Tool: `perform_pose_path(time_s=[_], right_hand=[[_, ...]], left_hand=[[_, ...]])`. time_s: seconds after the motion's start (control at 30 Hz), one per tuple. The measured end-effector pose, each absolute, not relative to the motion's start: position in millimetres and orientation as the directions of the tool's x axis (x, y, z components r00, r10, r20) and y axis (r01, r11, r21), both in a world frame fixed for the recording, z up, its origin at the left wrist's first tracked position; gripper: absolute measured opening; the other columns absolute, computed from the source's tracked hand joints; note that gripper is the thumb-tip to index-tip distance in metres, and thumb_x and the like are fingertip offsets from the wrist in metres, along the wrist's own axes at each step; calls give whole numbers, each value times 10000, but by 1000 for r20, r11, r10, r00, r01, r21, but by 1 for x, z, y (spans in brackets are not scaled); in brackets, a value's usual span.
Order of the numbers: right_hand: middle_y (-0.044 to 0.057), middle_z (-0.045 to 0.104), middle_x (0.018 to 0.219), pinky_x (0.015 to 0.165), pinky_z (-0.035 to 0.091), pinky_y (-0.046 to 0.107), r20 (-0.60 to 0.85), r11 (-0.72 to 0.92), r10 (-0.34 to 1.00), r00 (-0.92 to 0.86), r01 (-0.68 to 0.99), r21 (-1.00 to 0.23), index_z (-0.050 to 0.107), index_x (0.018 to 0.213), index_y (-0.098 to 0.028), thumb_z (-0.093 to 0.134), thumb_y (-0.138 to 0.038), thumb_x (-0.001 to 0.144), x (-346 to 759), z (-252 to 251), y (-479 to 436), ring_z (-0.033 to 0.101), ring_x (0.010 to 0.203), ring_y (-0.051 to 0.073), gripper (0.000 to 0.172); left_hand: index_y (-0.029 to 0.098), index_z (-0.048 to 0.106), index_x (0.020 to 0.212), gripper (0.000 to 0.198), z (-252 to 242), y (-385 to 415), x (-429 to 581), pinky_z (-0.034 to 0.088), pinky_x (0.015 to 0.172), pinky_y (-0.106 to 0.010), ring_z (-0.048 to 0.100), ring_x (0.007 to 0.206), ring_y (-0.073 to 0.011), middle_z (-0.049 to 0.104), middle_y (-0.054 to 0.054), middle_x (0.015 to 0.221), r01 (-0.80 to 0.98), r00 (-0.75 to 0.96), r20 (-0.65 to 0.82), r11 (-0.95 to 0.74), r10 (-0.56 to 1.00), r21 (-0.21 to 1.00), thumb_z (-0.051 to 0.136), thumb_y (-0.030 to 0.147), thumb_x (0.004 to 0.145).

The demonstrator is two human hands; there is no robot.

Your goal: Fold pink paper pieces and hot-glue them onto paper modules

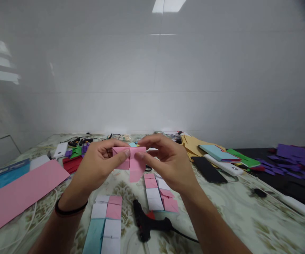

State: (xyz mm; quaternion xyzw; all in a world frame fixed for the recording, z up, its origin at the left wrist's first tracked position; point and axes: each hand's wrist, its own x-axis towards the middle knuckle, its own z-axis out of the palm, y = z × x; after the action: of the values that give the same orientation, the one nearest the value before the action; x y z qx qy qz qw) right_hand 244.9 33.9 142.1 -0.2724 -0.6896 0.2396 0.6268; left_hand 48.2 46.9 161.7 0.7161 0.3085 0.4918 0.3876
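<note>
A folded piece of pink paper is held up above the table, with a flap hanging down at its middle. My left hand pinches its left part, thumb in front and fingers behind. On the right side my right hand grips the same paper between thumb and curled fingers. Below lies a black glue gun with its nozzle pointing away from me. To its left is a patchwork of white, pink and teal folded paper squares. A second pink and white patchwork lies behind the glue gun, partly under my right hand.
A long pink sheet and a blue packet lie at left. Red folded paper sits behind my left forearm. At right are a black phone, a white power strip, yellow paper and purple pieces. Cords cross the patterned tablecloth.
</note>
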Motion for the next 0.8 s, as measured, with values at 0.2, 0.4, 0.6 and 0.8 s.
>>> perform_pose_path(time_s=[0.2, 0.4, 0.6, 0.8], right_hand=[[4, 731, 988, 699, 599, 215, 734, 737, 676, -61, 81, -671, 747, 1012, -248, 774, -208, 894, 245, 141, 34, 680, 866, 119, 128], [2, 737, 865, 715, 595, 248, 690, 694, 720, -78, 48, -718, 755, 918, -211, 774, -270, 907, 243, 143, 34, 680, 768, 119, 62], [1, 740, 763, 673, 563, 259, 714, 717, 696, -71, 91, -691, 755, 813, -192, 781, -253, 902, 244, 143, 32, 673, 697, 122, 111], [17, 766, 975, 767, 581, 271, 740, 751, 658, -138, 66, -656, 762, 1063, -244, 661, -197, 981, 247, 142, 36, 701, 839, 129, 138]], left_hand=[[217, 837, 907, 197, 162, 46, 49, 516, 594, -188, 638, 667, -120, 749, -4, 774, 106, 364, 451, -518, 815, 849, 765, 400, 901], [221, 833, 833, 123, 163, 45, 52, 519, 605, -171, 644, 676, -114, 760, 14, 739, 142, 298, 542, -598, 786, 789, 781, 326, 871], [227, 825, 788, 163, 163, 44, 51, 427, 513, -164, 589, 589, -94, 740, 28, 676, 270, 321, 560, -641, 764, 719, 755, 334, 889], [227, 835, 827, 157, 162, 45, 50, 492, 599, -200, 633, 662, -129, 756, 14, 734, 239, 187, 555, -586, 811, 775, 786, 372, 863]])
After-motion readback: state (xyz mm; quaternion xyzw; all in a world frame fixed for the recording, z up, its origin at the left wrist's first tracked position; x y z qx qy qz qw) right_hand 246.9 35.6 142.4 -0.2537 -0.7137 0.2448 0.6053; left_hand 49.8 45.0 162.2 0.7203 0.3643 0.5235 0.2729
